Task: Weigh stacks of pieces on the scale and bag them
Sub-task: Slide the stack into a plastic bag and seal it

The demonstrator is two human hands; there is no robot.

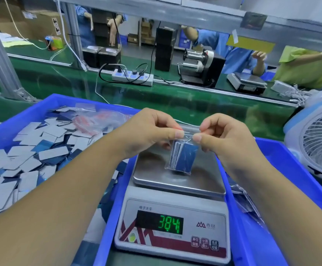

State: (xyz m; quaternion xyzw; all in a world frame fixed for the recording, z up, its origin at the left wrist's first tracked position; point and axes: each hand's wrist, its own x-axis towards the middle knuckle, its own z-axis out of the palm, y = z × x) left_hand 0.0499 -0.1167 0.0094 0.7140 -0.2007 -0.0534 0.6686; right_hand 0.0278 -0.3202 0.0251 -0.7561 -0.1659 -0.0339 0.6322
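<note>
Two blue bins are seen on the green bench: the left bin (31, 108) is heaped with loose blue and grey pieces (47, 152) and spare clear bags (98, 120), while flat bags lie in the right bin (283, 162). Between them a scale (173, 208) is set, its plate (177, 181) bare steel, its green display (170, 224) read as 38.4. Chinese characters are printed above the display and on three red keys at the lower right; a small mountain logo is placed beside the display, its lettering too fine to read. A white fan (317, 143) is stood at the right edge, just beside the right bin. Farther back, a power strip (132, 76), a label dispenser (200, 66), a second scale (246, 82) and workers in blue are seen across the bench.

A small clear bag (183, 156) holding a stack of blue pieces is held over the plate; whether its lower edge touches cannot be told. Its top strip is pinched by the left hand (148, 131) at one end and by the right hand (225, 137) at the other, thumb against forefinger in each.
</note>
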